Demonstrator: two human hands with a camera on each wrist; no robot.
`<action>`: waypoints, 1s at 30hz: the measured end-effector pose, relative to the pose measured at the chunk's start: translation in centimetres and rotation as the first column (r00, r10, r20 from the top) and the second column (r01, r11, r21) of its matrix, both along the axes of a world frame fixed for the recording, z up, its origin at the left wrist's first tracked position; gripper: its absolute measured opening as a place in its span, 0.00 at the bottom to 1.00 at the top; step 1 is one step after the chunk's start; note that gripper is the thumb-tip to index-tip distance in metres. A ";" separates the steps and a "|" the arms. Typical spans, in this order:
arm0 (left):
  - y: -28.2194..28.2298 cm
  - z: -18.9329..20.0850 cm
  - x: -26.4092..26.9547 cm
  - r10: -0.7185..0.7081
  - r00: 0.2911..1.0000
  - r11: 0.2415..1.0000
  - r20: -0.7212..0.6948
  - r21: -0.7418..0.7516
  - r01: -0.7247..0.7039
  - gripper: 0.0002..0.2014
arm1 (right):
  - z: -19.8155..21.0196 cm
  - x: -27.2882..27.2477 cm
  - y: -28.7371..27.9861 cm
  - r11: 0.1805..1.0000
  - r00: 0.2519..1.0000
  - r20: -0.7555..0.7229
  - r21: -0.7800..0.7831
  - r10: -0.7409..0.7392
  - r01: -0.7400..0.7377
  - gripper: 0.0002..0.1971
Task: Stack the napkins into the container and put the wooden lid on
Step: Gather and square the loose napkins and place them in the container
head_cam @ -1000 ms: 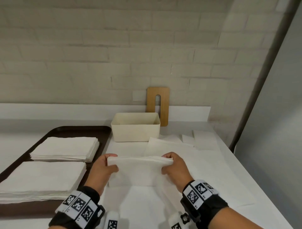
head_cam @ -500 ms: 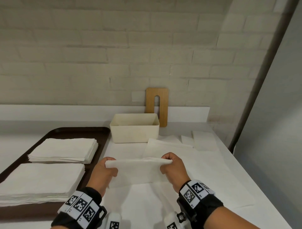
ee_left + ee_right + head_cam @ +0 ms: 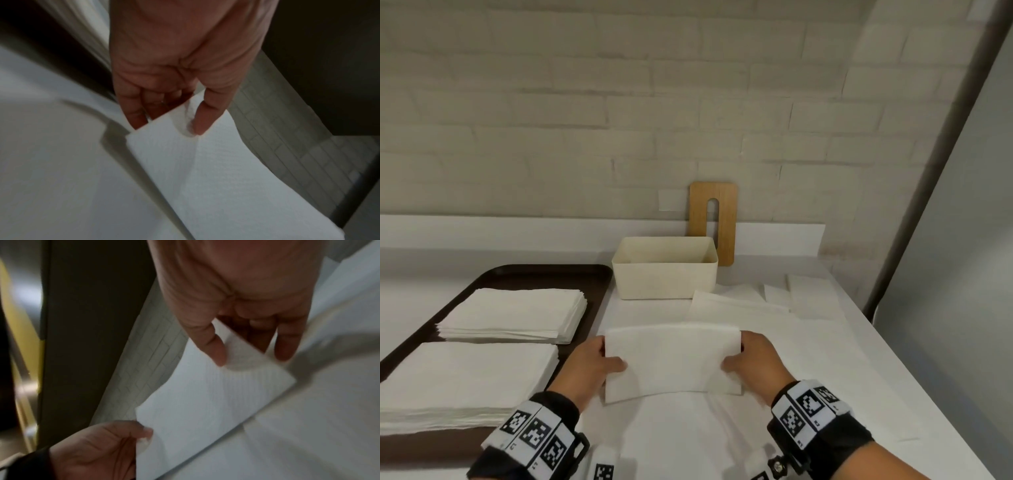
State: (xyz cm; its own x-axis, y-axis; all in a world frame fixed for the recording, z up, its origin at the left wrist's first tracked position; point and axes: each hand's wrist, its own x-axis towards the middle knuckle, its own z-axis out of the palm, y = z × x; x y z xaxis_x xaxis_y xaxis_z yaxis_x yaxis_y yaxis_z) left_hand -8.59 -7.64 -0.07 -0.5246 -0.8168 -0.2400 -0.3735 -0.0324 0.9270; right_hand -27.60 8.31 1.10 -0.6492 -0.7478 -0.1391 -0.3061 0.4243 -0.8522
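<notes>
A folded white napkin (image 3: 673, 361) is held just above the counter between both hands. My left hand (image 3: 599, 363) pinches its left edge, thumb on top and fingers beneath. My right hand (image 3: 751, 359) pinches its right edge the same way. The left wrist view has the thumb pressing the napkin (image 3: 205, 170); the right wrist view has the napkin (image 3: 205, 402) stretched between both hands. The cream container (image 3: 666, 267) stands empty behind the napkin, apart from it. The wooden lid (image 3: 712, 219) with a slot leans upright against the wall behind the container.
A dark brown tray (image 3: 534, 274) at the left carries two stacks of white napkins (image 3: 513, 313) (image 3: 462, 383). Unfolded white sheets (image 3: 739, 305) lie on the counter right of the container. The counter edge runs diagonally at the right.
The napkin, earlier held up edge-on with its lower part hanging, now lies flatter and lower between my hands, its top face showing. Both hands shifted slightly apart and down.
</notes>
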 end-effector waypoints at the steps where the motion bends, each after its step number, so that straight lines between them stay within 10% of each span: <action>1: -0.3 0.3 0.0 0.005 1.000 1.000 0.017 -0.022 -0.005 0.14 | 0.4 -0.3 -0.1 1.000 0.999 -0.032 0.017 0.010 -0.009 0.11; 10: -2.1 5.5 -2.1 0.223 0.958 0.924 -0.182 -0.273 -0.267 0.19 | 5.3 -2.6 -2.2 0.995 0.994 -0.108 -0.100 -0.024 0.013 0.04; 19: -9.0 10.2 -7.7 0.185 0.953 0.825 -0.240 -0.489 -0.284 0.05 | 9.8 -7.7 -9.7 0.905 0.947 -0.225 -0.407 -0.230 0.123 0.17; 26: -14.1 8.6 -12.3 0.180 0.978 0.783 0.102 -0.617 -0.080 0.15 | 8.3 -11.0 -15.8 0.965 0.874 -0.432 -0.225 -0.220 0.132 0.09; 30: -15.8 6.0 -14.0 0.133 0.831 0.751 0.540 -0.602 0.272 0.19 | 6.1 -12.2 -17.7 0.994 0.827 -0.559 0.041 -0.063 0.103 0.06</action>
